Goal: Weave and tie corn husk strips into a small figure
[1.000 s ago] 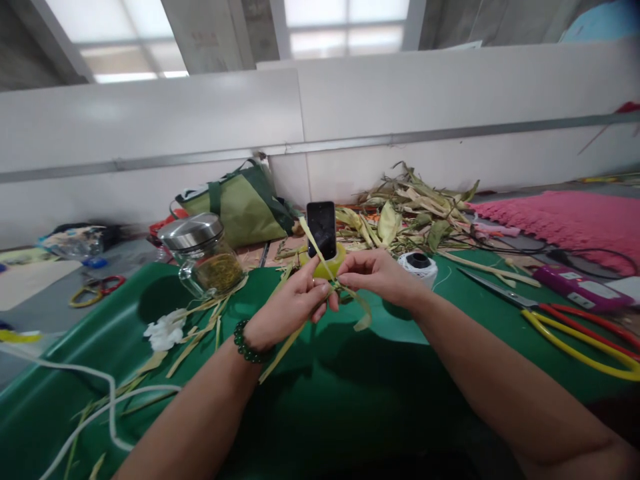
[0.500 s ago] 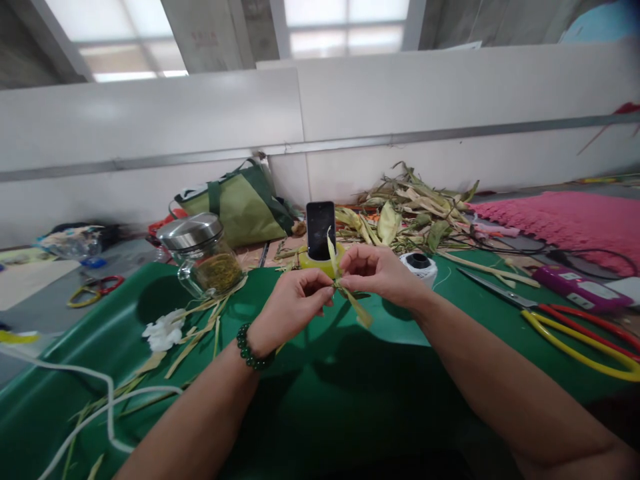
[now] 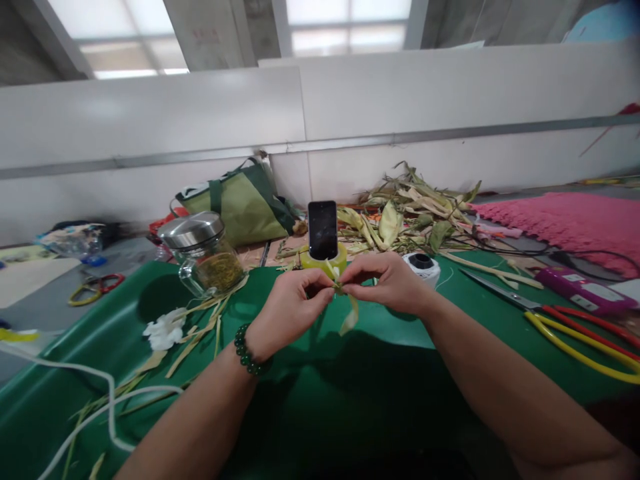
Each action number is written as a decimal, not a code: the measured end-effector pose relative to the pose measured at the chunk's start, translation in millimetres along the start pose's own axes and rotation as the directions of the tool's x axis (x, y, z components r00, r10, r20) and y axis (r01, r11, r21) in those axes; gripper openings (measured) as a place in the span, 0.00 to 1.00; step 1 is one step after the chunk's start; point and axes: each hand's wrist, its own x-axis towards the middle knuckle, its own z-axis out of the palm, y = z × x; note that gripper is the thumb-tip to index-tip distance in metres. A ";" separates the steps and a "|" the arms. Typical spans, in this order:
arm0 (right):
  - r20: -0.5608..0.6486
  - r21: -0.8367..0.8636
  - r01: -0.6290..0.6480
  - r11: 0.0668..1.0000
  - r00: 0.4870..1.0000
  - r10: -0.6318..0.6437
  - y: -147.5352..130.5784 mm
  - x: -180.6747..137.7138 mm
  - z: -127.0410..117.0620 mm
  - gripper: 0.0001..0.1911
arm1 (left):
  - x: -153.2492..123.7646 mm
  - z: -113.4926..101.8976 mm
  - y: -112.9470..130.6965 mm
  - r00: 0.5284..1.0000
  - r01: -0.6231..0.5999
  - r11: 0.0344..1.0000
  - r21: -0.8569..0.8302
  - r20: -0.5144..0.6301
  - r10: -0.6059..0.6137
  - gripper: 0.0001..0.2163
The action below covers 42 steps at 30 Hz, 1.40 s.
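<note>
My left hand [image 3: 293, 307] and my right hand [image 3: 387, 283] meet above the green mat [image 3: 325, 393], fingertips pinched together on a thin yellow-green leaf strip [image 3: 347, 313]. A short end of the strip hangs down below my fingers. A green bead bracelet [image 3: 247, 350] is on my left wrist. Just behind my hands a black phone [image 3: 323, 229] stands upright in a yellow tape roll [image 3: 325, 263].
A glass jar with a metal lid [image 3: 203, 257] lies left of centre, a white flower [image 3: 163, 330] and loose leaf strips beside it. A white thread spool [image 3: 423, 267], yellow-handled scissors [image 3: 575, 330], a leaf pile [image 3: 410, 213], a green bag [image 3: 240, 207] and pink cloth [image 3: 565, 220] surround the mat.
The long strip that stuck out past my left wrist and up towards the phone has been drawn in; only a short end now hangs under my pinched fingers. My hands stayed nearly in place.
</note>
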 end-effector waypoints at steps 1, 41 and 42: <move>-0.004 -0.045 0.051 0.998 0.999 -0.052 0.3 -0.2 -0.1 0.03 | -0.2 -0.3 0.7 1.000 -0.004 1.000 0.015 -0.004 0.004 0.04; 0.236 0.026 -0.039 0.999 0.971 0.031 0.7 2.2 9.1 0.04 | -2.1 3.4 -6.4 0.991 -0.109 0.964 0.241 0.096 0.088 0.06; 0.244 0.025 -0.042 0.999 0.969 0.035 0.5 1.9 8.9 0.04 | -2.4 2.8 -5.8 0.990 -0.114 0.962 0.247 0.107 0.090 0.06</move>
